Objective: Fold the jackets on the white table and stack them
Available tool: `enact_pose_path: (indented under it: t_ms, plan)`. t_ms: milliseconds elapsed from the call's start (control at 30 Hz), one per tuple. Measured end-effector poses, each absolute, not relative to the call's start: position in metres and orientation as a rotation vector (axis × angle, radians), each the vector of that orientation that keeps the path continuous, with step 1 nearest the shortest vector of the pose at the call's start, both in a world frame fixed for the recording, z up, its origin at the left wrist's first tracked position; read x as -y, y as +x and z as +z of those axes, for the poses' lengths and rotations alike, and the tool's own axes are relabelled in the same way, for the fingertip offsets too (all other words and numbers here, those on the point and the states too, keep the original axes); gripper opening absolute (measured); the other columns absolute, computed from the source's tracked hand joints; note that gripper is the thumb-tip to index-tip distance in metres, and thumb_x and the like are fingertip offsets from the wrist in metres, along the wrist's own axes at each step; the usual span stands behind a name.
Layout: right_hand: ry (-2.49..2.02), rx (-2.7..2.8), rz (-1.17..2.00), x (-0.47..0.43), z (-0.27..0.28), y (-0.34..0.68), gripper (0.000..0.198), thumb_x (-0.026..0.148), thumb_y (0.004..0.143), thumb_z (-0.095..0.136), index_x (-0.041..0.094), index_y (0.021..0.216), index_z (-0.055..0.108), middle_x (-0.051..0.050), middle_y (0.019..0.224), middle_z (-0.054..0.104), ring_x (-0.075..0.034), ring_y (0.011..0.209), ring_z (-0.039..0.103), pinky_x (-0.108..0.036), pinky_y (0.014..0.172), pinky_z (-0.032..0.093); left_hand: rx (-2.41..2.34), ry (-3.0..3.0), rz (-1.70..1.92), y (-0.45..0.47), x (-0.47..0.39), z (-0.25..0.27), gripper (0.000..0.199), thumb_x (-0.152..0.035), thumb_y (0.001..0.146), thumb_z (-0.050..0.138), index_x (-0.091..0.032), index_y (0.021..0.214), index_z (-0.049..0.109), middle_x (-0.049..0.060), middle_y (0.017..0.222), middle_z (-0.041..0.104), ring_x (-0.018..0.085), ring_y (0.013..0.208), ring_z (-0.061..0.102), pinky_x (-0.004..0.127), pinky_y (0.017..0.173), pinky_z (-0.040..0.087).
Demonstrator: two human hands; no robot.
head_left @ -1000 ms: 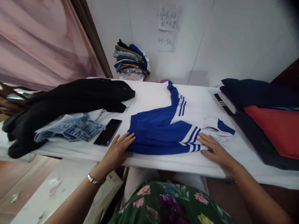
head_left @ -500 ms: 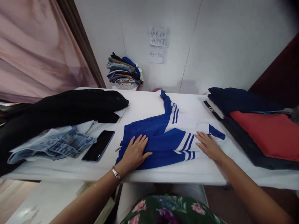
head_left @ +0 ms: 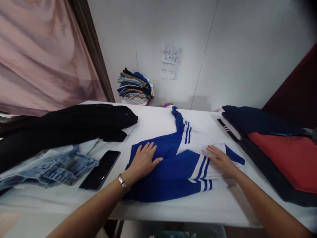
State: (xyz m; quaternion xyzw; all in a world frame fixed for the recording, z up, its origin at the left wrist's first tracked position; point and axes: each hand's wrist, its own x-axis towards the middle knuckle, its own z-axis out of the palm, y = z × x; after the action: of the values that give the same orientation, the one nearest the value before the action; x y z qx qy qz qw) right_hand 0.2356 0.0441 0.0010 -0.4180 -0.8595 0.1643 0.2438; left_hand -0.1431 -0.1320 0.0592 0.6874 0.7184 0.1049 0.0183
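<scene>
A blue and white jacket [head_left: 170,168] with striped sleeves lies spread on the white-covered table [head_left: 148,122]. One sleeve stretches toward the far edge; the other runs along the near side. My left hand [head_left: 143,159] rests flat on the blue lower part, its fingers apart and a silver watch or bracelet at the wrist. Over the white upper part, near the blue collar [head_left: 234,155], my right hand [head_left: 220,159] has its fingers stretched out. Whether its palm presses the cloth I cannot tell.
To the left are a black garment [head_left: 74,127], blue jeans [head_left: 61,167] and a dark phone [head_left: 100,170]. Folded dark blue clothes [head_left: 257,120] and a red garment [head_left: 284,162] lie at right. A clothes stack [head_left: 136,86] stands by the wall, below paper signs [head_left: 170,62].
The camera view has tilted upward, so the table sits lower in the picture. My left hand stays on the blue cloth. My right hand has shifted slightly, and the collar lies more spread out.
</scene>
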Motion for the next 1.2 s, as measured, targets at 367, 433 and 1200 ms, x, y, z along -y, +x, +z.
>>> enact_pose_path:
  t_ms: [367, 433, 1200]
  plan:
    - [-1.35, 2.183, 0.679, -0.166, 0.042, 0.105, 0.038, 0.032, 0.09, 0.047, 0.019, 0.115, 0.073, -0.007, 0.123, 0.071, -0.026, 0.12, 0.063, -0.042, 0.105, 0.047, -2.257, 2.065, 0.094, -0.149, 0.089, 0.033, 0.071, -0.058, 0.093, 0.043, -0.01, 0.146, 0.048, 0.027, 0.154, 0.034, 0.044, 0.145, 0.028, 0.068, 0.111, 0.027]
    - [-1.393, 2.184, 0.662, -0.186, 0.042, 0.088, 0.038, 0.029, 0.091, 0.044, 0.018, 0.11, 0.075, -0.006, 0.118, 0.073, -0.026, 0.116, 0.064, -0.039, 0.102, 0.049, -2.256, 2.106, 0.12, -0.148, 0.091, 0.028, 0.072, -0.057, 0.094, 0.039, -0.008, 0.146, 0.047, 0.028, 0.154, 0.033, 0.045, 0.145, 0.026, 0.069, 0.112, 0.026]
    - [-1.489, 1.577, 1.254, -0.295, 0.038, -0.005, 0.008, 0.02, 0.069, 0.07, 0.021, 0.074, 0.064, -0.002, 0.069, 0.07, -0.022, 0.08, 0.07, -0.029, 0.072, 0.054, -2.303, 1.939, -0.019, -0.143, 0.088, 0.023, 0.076, -0.06, 0.092, 0.04, -0.012, 0.151, 0.038, 0.019, 0.159, 0.021, 0.038, 0.149, 0.014, 0.066, 0.118, 0.017]
